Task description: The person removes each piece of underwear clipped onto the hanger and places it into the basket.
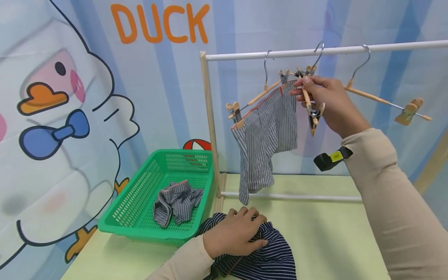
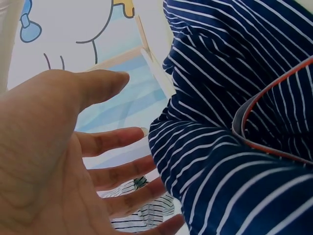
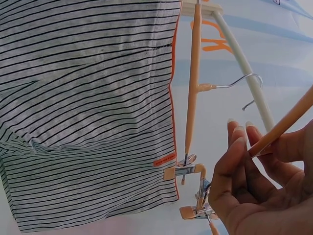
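Observation:
My right hand [image 1: 332,99] pinches the wooden bar of a clip hanger [image 1: 307,100] between thumb and fingers. That hanger's hook sits at the white rail, and a clip [image 1: 314,114] on its near end holds nothing. Just left of it, grey-striped shorts [image 1: 260,136] with an orange waistband edge hang by two clips from another hanger [image 3: 193,83]. Below, my left hand [image 1: 236,233] lies over a navy garment with white stripes [image 1: 269,252] on the table. Its fingers spread loosely against the bunched cloth [image 2: 210,122] in the left wrist view.
A green basket [image 1: 120,227] at the left holds a crumpled striped garment [image 1: 178,202]. The white rail [image 1: 241,56] rests on a wooden post [image 1: 211,124]. Another clip hanger [image 1: 374,96] hangs to the right. A duck-printed backdrop [image 1: 241,23] stands behind the pale yellow table [image 1: 325,233].

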`<action>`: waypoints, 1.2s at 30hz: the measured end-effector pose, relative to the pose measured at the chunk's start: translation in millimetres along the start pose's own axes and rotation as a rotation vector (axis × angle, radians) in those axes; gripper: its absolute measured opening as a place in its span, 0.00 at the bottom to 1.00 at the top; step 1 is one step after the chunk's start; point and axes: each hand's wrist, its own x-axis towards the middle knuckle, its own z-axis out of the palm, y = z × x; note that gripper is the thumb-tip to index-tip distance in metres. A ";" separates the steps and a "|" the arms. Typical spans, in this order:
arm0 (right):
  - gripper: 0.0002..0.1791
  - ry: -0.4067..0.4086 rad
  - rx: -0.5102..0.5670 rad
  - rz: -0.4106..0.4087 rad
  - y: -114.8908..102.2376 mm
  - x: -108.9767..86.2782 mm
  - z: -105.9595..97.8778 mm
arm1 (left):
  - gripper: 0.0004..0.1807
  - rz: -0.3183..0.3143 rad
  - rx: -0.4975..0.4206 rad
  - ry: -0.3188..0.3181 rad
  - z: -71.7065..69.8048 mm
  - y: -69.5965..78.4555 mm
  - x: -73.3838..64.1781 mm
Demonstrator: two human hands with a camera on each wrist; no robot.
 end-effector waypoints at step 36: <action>0.22 -0.045 -0.010 0.081 -3.7 15.7 1.6 | 0.41 -0.057 -0.006 -0.240 17.2 2.9 2.7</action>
